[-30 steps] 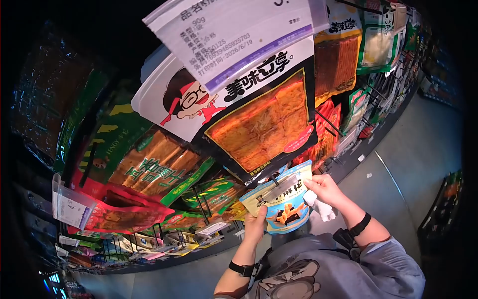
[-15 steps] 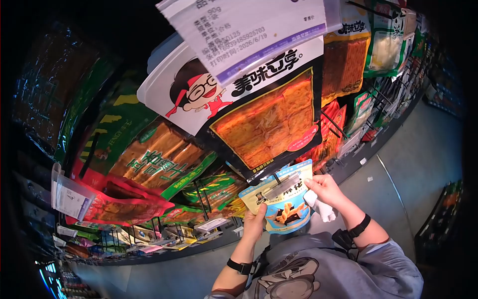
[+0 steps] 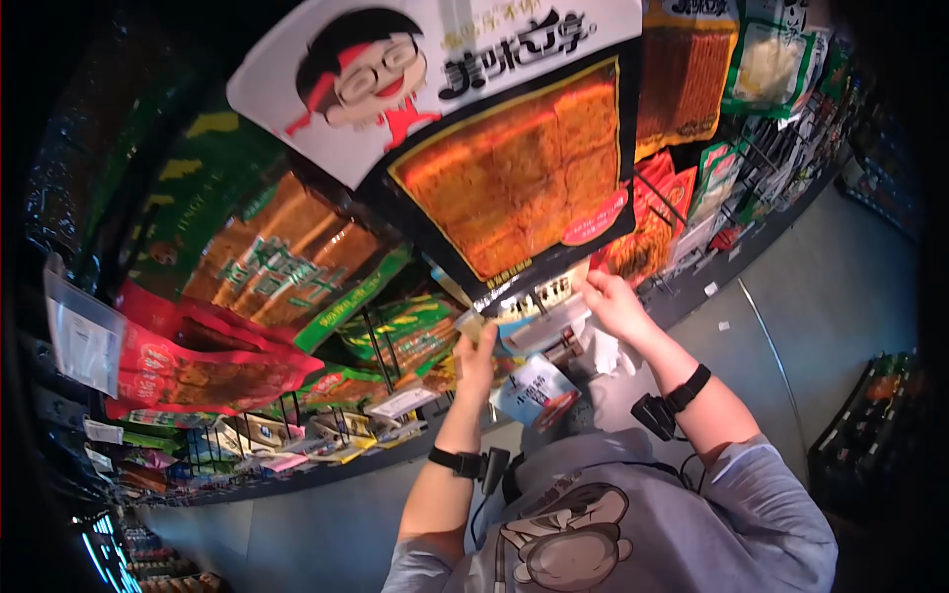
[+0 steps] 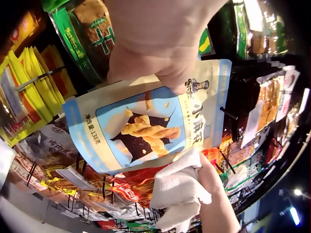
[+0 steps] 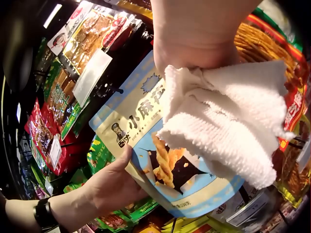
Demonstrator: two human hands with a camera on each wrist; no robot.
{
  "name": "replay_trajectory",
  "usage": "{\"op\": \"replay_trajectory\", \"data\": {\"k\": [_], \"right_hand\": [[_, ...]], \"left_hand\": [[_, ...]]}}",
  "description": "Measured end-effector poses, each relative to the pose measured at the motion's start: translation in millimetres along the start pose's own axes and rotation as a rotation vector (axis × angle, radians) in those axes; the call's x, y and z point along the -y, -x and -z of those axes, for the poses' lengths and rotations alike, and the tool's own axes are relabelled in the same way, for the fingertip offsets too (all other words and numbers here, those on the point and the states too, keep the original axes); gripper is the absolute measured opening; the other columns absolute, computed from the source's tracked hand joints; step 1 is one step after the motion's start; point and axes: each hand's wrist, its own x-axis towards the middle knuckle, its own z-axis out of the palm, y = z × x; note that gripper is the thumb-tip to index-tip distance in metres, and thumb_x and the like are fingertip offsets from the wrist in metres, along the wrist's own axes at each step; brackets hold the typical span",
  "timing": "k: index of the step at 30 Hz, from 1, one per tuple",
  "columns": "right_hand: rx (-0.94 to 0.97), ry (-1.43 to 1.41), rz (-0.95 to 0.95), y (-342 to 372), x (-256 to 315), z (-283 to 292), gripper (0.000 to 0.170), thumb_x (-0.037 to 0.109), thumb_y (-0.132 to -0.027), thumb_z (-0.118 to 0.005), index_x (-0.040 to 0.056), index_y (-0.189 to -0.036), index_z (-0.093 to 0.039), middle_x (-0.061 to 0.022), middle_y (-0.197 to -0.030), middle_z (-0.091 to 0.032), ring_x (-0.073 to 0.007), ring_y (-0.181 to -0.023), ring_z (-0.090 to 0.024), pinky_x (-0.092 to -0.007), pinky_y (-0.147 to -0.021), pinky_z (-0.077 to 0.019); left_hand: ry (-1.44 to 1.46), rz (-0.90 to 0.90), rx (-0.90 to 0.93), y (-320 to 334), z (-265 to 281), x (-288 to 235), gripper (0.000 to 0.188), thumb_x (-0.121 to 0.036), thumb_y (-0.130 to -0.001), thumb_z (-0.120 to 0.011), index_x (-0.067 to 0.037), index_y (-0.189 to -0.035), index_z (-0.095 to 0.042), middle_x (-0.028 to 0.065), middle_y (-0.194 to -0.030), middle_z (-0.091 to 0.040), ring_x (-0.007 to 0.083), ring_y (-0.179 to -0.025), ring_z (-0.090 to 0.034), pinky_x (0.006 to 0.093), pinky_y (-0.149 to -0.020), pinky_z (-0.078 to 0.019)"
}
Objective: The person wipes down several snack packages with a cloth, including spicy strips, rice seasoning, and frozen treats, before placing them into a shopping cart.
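A cream and blue snack pouch [image 4: 146,131] hangs at a black hook [image 4: 229,113], held at its two side edges. My left hand [image 5: 114,182] pinches one edge, thumb on the printed front, in the right wrist view. My right hand [image 3: 615,304] grips the opposite upper edge; in the right wrist view a white cloth [image 5: 223,121] hangs from it and covers part of the pouch. In the head view a large snack pack [image 3: 524,168] hides the pouch's upper part.
Red and green packs [image 3: 213,366] hang on hooks at the left, with a price tag [image 3: 87,341] beside them. More packs [image 3: 682,84] hang at the upper right. Grey floor [image 3: 751,346] lies beyond the curved shelf edge.
The head view has shifted, and the large pack now covers more of the pouch. Both hands appear higher and further left, still on the pouch. A lower blue and white pack has come into sight.
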Motion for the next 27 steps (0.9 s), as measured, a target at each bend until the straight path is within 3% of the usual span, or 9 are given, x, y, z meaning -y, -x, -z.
{"op": "replay_trajectory", "data": {"k": [2,6,9,10,12,14,20,25,27], "right_hand": [[-0.047,-0.054,0.023,4.8,-0.5,-4.7,0.04,0.032,-0.09,-0.054,-0.0024,-0.109,-0.059,-0.0184,-0.094,-0.066,-0.0224,-0.092,-0.063,-0.0335,-0.081,-0.0456],[0.064,-0.183,-0.014,18.7,0.6,-1.8,0.044,0.03,-0.093,-0.051,-0.0044,-0.12,-0.053,-0.0135,-0.106,-0.065,-0.0169,-0.1,-0.059,-0.0299,-0.089,-0.0428],[0.047,-0.241,-0.038,30.3,-5.2,-3.1,0.045,0.029,-0.093,-0.051,-0.0049,-0.122,-0.051,-0.013,-0.11,-0.063,-0.0153,-0.103,-0.057,-0.0283,-0.091,-0.0414],[0.044,-0.24,-0.043,33.5,-8.2,-2.8,0.045,0.029,-0.093,-0.051,-0.0049,-0.122,-0.051,-0.013,-0.11,-0.063,-0.0153,-0.103,-0.057,-0.0283,-0.091,-0.0414],[-0.029,-0.232,-0.085,40.6,-13.1,-3.0,0.046,0.028,-0.093,-0.052,-0.0056,-0.124,-0.049,-0.0136,-0.111,-0.062,-0.0144,-0.104,-0.055,-0.0275,-0.091,-0.0407],[-0.013,-0.256,-0.099,50.1,-17.6,-0.7,0.046,0.027,-0.094,-0.05,-0.0077,-0.124,-0.048,-0.0091,-0.112,-0.06,-0.0118,-0.105,-0.051,-0.0261,-0.093,-0.0384],[-0.094,-0.242,-0.215,94.0,-42.5,7.5,0.04,0.028,-0.095,-0.05,-0.0044,-0.118,-0.055,-0.008,-0.106,-0.062,-0.0134,-0.1,-0.055,-0.0263,-0.091,-0.0398],[-0.222,-0.237,-0.305,151.4,-53.2,-1.9,0.035,0.032,-0.094,-0.05,-0.0004,-0.104,-0.061,-0.004,-0.088,-0.064,-0.0096,-0.079,-0.059,-0.0236,-0.071,-0.0461],[-0.256,-0.331,-0.422,176.8,-54.5,-14.0,0.036,0.034,-0.093,-0.051,0.0007,-0.099,-0.061,-0.0036,-0.08,-0.063,-0.0107,-0.072,-0.059,-0.025,-0.066,-0.0471]], "left_hand": [[0.124,-0.15,-0.021,-15.6,2.7,26.2,0.03,-0.03,-0.089,-0.059,-0.002,-0.101,-0.061,0.0012,-0.085,-0.062,0.0075,-0.074,-0.053,0.0241,-0.066,-0.043],[0.071,-0.186,-0.005,-15.7,8.3,31.4,0.027,-0.026,-0.091,-0.057,-0.002,-0.103,-0.061,0.0005,-0.088,-0.062,0.007,-0.077,-0.053,0.023,-0.072,-0.0423],[0.167,-0.127,0.047,-14.9,13.9,43.2,0.029,-0.024,-0.094,-0.053,-0.001,-0.11,-0.058,0.0039,-0.104,-0.061,0.011,-0.099,-0.052,0.0249,-0.089,-0.0389],[0.168,-0.123,0.052,-13.4,14.4,47.8,0.029,-0.024,-0.094,-0.053,-0.001,-0.11,-0.058,0.0039,-0.104,-0.061,0.011,-0.099,-0.052,0.0249,-0.089,-0.0389],[0.27,-0.251,0.034,-8.0,15.2,52.9,0.029,-0.02,-0.095,-0.052,0.0,-0.115,-0.056,0.0059,-0.108,-0.061,0.0129,-0.107,-0.052,0.0248,-0.094,-0.0386],[0.282,-0.217,0.04,0.9,26.5,61.3,0.026,-0.012,-0.093,-0.053,-0.001,-0.117,-0.054,0.0083,-0.115,-0.059,0.014,-0.106,-0.055,0.0254,-0.094,-0.0404],[0.301,0.081,0.173,51.3,81.7,97.4,0.026,-0.012,-0.093,-0.052,0.001,-0.115,-0.056,0.009,-0.104,-0.064,0.0135,-0.09,-0.061,0.0241,-0.083,-0.0465],[0.179,0.291,0.172,90.7,153.2,150.6,0.024,-0.018,-0.092,-0.056,-0.005,-0.112,-0.06,0.0041,-0.096,-0.066,0.0073,-0.08,-0.06,0.0187,-0.07,-0.0447],[0.139,0.339,0.168,102.0,186.5,181.2,0.026,-0.02,-0.092,-0.055,-0.006,-0.113,-0.059,0.0053,-0.098,-0.066,0.01,-0.081,-0.061,0.0217,-0.073,-0.0461]]}}
